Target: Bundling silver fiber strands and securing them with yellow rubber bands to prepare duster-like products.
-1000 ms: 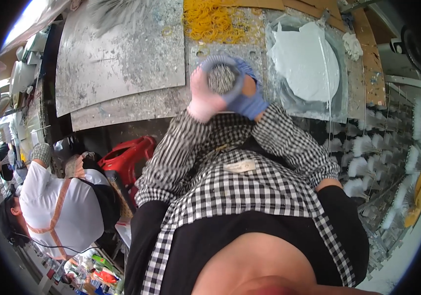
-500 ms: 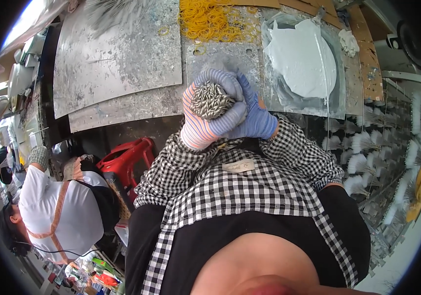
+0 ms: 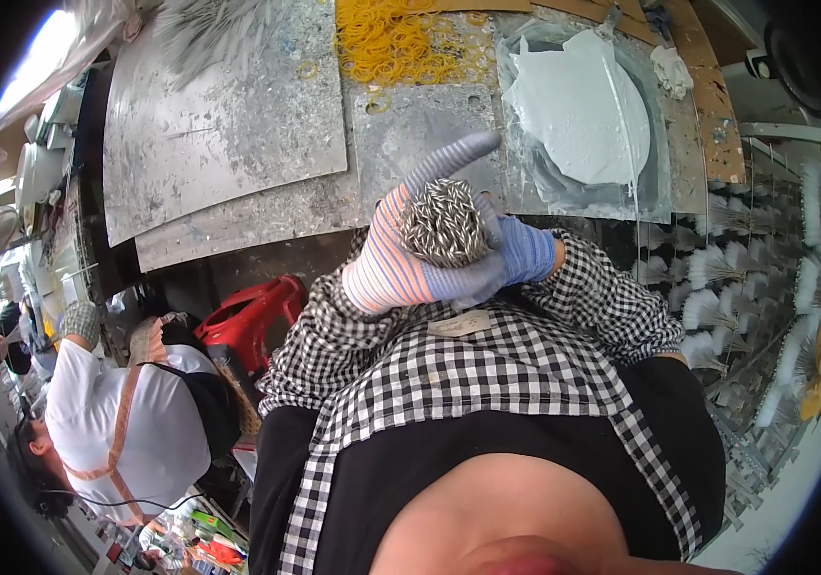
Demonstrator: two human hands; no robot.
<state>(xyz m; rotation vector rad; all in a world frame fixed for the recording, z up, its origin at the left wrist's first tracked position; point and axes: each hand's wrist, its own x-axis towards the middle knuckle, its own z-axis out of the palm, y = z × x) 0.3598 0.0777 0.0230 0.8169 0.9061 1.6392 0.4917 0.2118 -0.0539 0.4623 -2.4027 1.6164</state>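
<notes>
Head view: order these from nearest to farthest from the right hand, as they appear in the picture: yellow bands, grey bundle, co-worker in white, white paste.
1. Grey bundle: just left of the right hand, held in the left hand.
2. White paste: above and to the right.
3. Yellow bands: upper left.
4. Co-worker in white: far lower left.

The left glove point(image 3: 387, 259) is striped orange and blue, the right glove point(image 3: 527, 249) blue, the bundle point(image 3: 444, 225) silvery-grey, the bands point(image 3: 396, 43) at twelve o'clock yellow.
</notes>
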